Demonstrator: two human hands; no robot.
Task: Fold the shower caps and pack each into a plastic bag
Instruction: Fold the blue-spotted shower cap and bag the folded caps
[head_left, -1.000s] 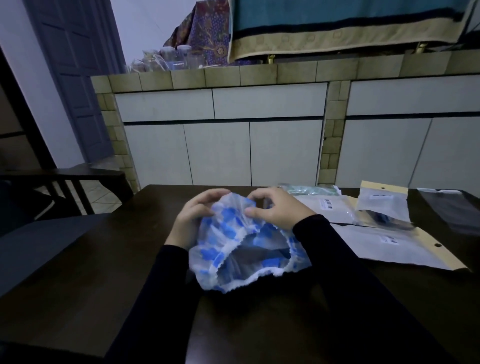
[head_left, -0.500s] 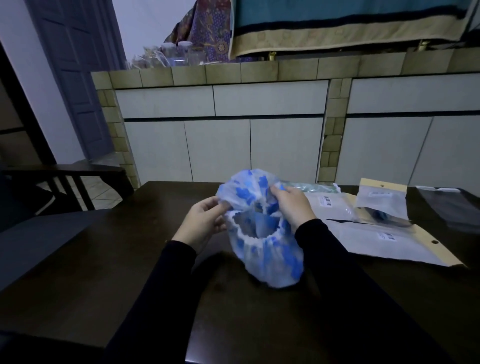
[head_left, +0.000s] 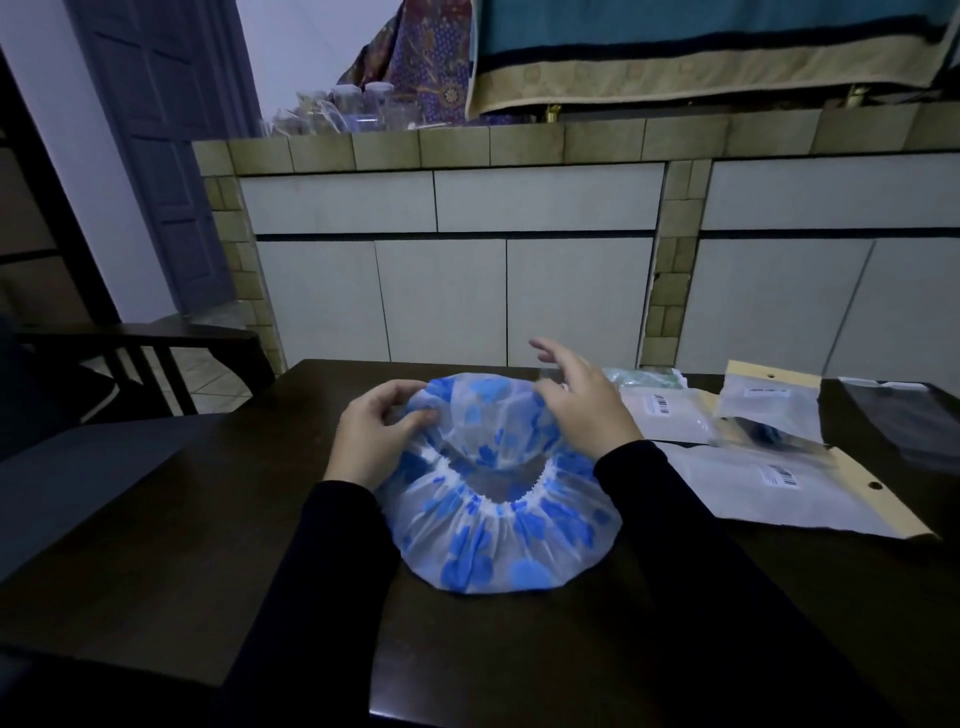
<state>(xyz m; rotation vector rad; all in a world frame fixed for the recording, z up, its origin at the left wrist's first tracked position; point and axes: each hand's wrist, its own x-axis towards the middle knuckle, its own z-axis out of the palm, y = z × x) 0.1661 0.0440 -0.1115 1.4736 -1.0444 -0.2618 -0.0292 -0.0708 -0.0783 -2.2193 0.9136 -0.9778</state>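
Note:
A white shower cap (head_left: 498, 540) with blue blotches lies spread on the dark table (head_left: 156, 561), its elastic opening facing up. My left hand (head_left: 371, 441) pinches the cap's far left edge between thumb and fingers. My right hand (head_left: 584, 405) hovers over the cap's far right edge with fingers spread and holds nothing. Plastic bags with yellow header strips lie to the right: a large one (head_left: 789, 488), a smaller one (head_left: 769, 405) holding something blue, and another (head_left: 670, 410) behind.
A dark flat bag (head_left: 914, 421) lies at the table's far right. A green-tinted packet (head_left: 644, 376) sits at the table's back edge. A dark chair (head_left: 130, 353) stands at the left. A tiled counter with white cabinet doors (head_left: 441, 301) rises behind the table.
The cap was bunched and lifted between both hands; now it lies spread flat on the table. My right hand has let go and opened above it.

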